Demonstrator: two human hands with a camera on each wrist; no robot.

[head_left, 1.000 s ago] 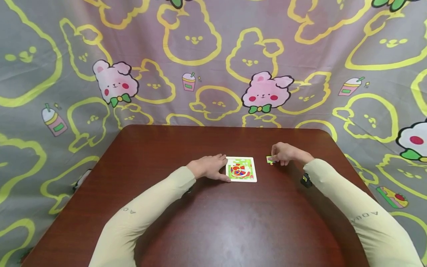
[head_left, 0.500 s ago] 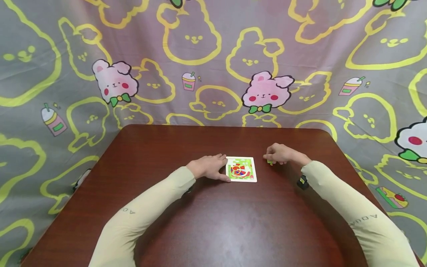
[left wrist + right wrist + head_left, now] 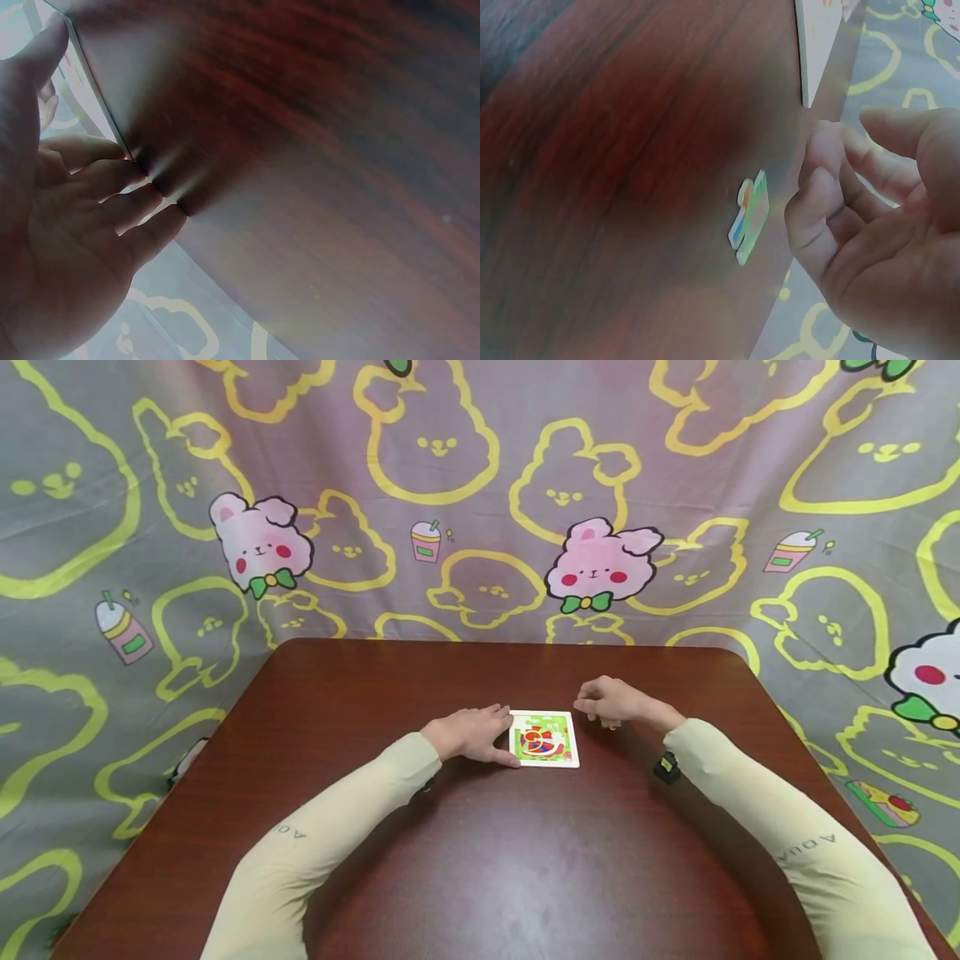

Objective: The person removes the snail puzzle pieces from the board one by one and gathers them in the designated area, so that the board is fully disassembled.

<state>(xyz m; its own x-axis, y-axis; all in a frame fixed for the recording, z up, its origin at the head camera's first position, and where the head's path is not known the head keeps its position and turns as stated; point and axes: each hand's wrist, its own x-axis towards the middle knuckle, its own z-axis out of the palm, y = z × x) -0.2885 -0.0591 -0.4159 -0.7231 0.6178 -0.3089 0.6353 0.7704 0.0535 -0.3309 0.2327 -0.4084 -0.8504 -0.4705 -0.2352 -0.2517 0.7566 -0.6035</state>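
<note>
On the table lies a square puzzle board [image 3: 564, 762] with a white rim and a red, blue and green snail picture. My left hand [image 3: 472, 733] rests against its left edge, thumb and fingers spread; the left wrist view shows this hand's fingertips [image 3: 176, 214] at the table. To the right of the board is my right hand [image 3: 609, 700], low above the table, fingers loosely curled. No object shows between its thumb and fingers in the right wrist view. Beside that hand [image 3: 870, 240], apart from it, a small green puzzle piece [image 3: 756, 221] with orange and blue parts lies, mostly hidden in the head view.
The dark red-brown table [image 3: 480, 860] has rounded far corners. A grey curtain [image 3: 480, 460] printed with yellow outlines and pink rabbit faces hangs behind it and along both sides. A black wrist device [image 3: 665, 767] sits under the right sleeve.
My right hand has shifted left, closer to the board, passing over the green puzzle piece that showed at its fingertips earlier. The left hand and the board have stayed in place.
</note>
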